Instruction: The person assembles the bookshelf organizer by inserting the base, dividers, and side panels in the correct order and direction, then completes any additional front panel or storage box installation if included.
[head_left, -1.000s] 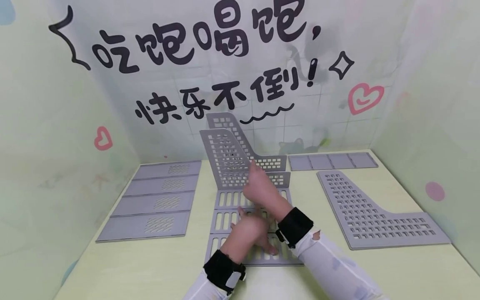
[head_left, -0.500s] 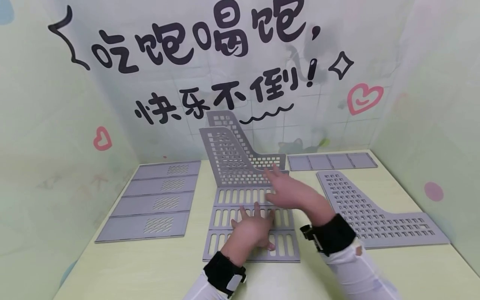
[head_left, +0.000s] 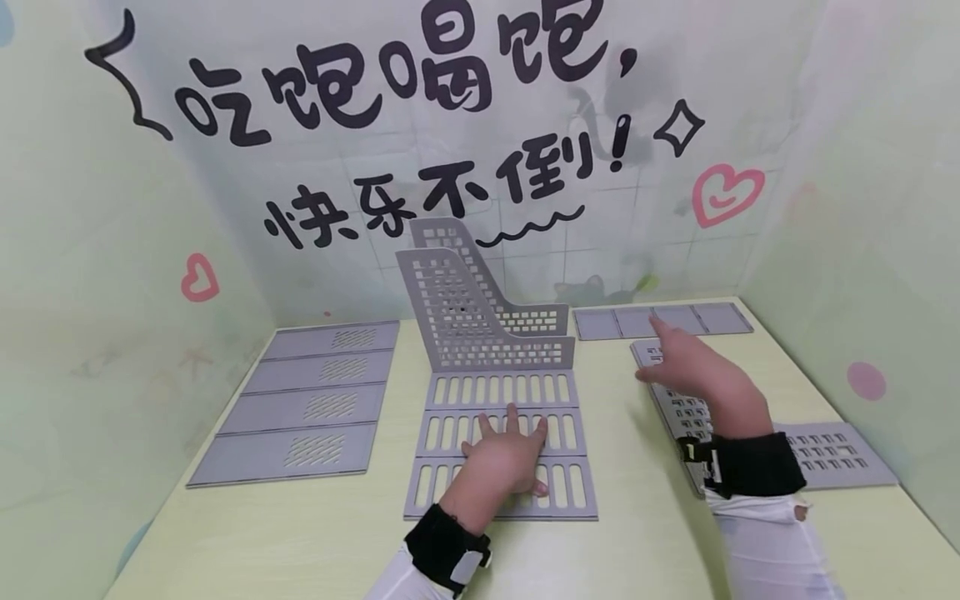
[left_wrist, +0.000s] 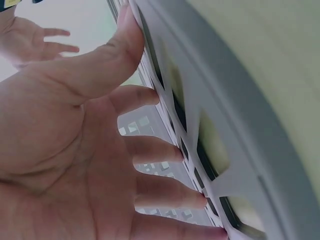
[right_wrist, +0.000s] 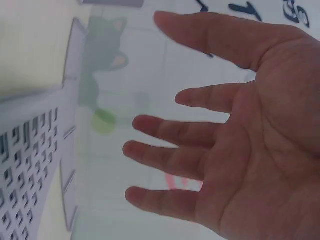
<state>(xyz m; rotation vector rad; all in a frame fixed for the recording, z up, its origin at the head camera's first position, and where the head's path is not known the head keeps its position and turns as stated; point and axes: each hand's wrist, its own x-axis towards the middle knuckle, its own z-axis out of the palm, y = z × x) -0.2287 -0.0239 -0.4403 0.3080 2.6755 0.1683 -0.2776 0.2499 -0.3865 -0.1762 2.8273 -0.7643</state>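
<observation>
My left hand (head_left: 501, 462) rests with spread, straight fingers on the flat grey slotted panels (head_left: 450, 407) in the middle of the table. In the left wrist view, its fingertips (left_wrist: 197, 199) touch the slotted surface. Behind these panels two perforated, L-shaped side panels stand upright, the front one (head_left: 491, 333) before the rear one (head_left: 536, 309). To the right, my right hand (head_left: 701, 375) is held above a flat perforated L-shaped panel (head_left: 832, 479) and partly hides it. The right wrist view shows that hand (right_wrist: 240, 135) with straight, parted fingers and nothing in them.
On the left lies a row of grey panels (head_left: 318, 412), each with a slanted-slot patch. A narrow segmented strip (head_left: 633, 321) lies at the back right. Printed walls enclose the pale table (head_left: 292, 542) at the back and both sides.
My right hand has left the upright front panel and moved right, over the flat perforated panel, its pointing finger now joined by straightened ones. The left hand has stayed on the slotted panels.
</observation>
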